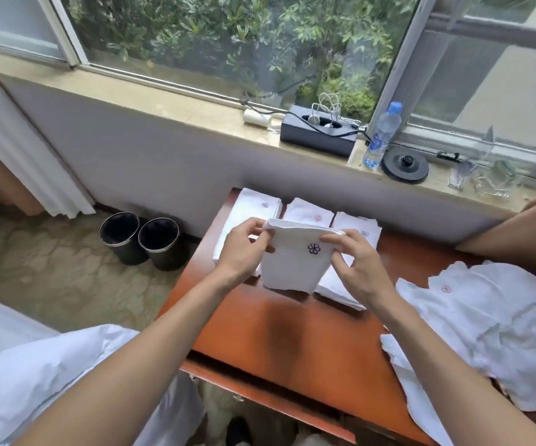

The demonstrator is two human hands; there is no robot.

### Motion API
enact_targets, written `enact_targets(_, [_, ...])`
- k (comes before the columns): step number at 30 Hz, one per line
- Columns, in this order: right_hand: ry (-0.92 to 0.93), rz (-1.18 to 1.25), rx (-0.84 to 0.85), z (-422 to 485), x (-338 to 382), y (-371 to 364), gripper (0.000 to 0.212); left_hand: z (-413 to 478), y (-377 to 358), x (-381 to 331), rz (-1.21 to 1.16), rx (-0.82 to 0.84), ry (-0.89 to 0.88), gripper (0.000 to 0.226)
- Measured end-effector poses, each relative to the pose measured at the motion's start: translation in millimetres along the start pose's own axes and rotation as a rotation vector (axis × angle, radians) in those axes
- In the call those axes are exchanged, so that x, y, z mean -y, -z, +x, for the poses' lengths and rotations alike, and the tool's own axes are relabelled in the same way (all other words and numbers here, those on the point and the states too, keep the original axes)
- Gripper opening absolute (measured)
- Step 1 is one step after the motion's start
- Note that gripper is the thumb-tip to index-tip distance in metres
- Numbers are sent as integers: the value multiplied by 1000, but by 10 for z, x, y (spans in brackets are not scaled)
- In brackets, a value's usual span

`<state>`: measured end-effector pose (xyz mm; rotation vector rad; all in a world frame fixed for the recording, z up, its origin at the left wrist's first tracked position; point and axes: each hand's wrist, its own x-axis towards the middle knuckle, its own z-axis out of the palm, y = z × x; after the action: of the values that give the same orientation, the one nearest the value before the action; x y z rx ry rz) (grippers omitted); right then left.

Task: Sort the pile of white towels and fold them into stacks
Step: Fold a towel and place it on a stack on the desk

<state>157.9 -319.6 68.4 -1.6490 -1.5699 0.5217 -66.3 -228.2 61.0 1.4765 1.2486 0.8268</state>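
Note:
I hold a folded white towel (292,262) with a dark purple flower logo upright above the wooden table (286,342). My left hand (244,249) pinches its top left corner and my right hand (353,265) pinches its top right corner. Behind it lie three stacks of folded towels along the table's far edge: a left stack (257,204), a middle stack (308,212) with a red logo, and a right stack (361,228). A loose pile of unfolded white towels (485,333) covers the table's right side.
Two black bins (141,239) stand on the carpet to the left. The window sill holds a black box with cables (318,135), a water bottle (382,135), a black round base (405,164) and glasses (491,181). White bedding (51,375) lies lower left. A person's arm (517,230) reaches in at right.

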Motion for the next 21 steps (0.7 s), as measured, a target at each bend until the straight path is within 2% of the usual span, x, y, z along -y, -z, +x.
enact_targets(7, [-97,48,8,269,-176,40,38,512,-93,-43,23,105,-1,18])
enact_targets(14, [-144,117,48,779,-737,29,37,1166,-388,-79,73,109,48,23])
enact_targets(21, [-194,96,90,1281,-1242,-36,36,1789,-680,192,114,142,82,21])
